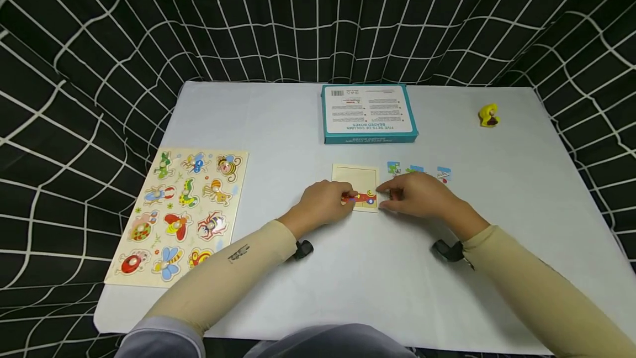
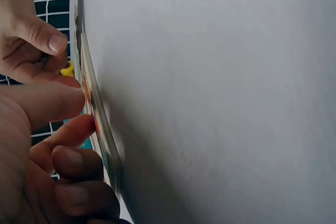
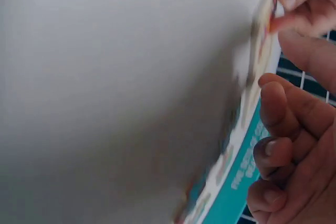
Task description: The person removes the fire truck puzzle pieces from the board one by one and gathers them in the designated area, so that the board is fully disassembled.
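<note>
Centrally, red-car jigsaw picture (image 1: 366, 199) lies in pale wooden tray (image 1: 354, 174). Left hand (image 1: 325, 201) touches it, thumb and forefinger parted; right hand (image 1: 421, 195) loosely spread beside. Best steady the tray, press seams flat.

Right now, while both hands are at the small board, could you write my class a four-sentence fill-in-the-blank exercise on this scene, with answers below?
1. The vehicle on the small board, beside the left hand, has a mainly ____ body.
2. The small toy, nearer the right hand than the left, is mainly ____.
3. The large board shows its pictures in three columns and ____ rows.
4. Printing on the box includes "FIVE SETS OF COLUMN BEADED ____".

Missing words: red; yellow; four; BOXES.
</note>
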`<state>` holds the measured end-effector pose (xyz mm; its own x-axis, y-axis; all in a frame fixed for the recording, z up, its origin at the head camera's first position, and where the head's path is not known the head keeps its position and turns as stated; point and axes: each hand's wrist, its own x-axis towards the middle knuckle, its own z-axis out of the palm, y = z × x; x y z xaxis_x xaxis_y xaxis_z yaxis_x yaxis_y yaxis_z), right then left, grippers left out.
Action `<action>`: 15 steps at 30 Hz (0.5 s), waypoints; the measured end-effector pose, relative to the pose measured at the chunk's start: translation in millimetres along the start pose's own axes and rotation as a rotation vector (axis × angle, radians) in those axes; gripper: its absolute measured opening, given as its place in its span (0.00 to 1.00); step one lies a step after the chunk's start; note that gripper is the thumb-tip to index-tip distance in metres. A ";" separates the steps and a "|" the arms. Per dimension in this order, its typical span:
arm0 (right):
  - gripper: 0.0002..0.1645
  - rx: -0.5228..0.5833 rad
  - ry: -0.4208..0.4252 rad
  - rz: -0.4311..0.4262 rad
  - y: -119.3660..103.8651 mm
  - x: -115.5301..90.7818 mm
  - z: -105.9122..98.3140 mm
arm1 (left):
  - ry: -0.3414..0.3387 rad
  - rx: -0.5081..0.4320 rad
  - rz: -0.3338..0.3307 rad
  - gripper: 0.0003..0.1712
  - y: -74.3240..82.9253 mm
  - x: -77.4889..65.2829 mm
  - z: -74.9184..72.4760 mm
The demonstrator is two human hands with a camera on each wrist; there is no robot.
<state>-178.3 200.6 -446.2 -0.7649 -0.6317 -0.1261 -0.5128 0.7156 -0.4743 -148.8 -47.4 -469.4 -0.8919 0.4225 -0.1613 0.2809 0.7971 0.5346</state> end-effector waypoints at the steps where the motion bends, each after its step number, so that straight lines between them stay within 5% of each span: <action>1: 0.20 0.004 -0.013 -0.005 -2.9 0.5 2.0 | -0.001 0.003 -0.004 0.12 0.9 0.1 0.1; 15: 0.20 0.095 0.006 0.012 -13.0 6.8 13.1 | -0.014 -0.006 -0.036 0.11 2.7 0.4 2.5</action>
<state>-171.7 183.0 -452.4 -0.7729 -0.6216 -0.1275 -0.4648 0.6914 -0.5531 -147.5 -44.0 -470.0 -0.8965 0.3992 -0.1923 0.2460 0.8094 0.5333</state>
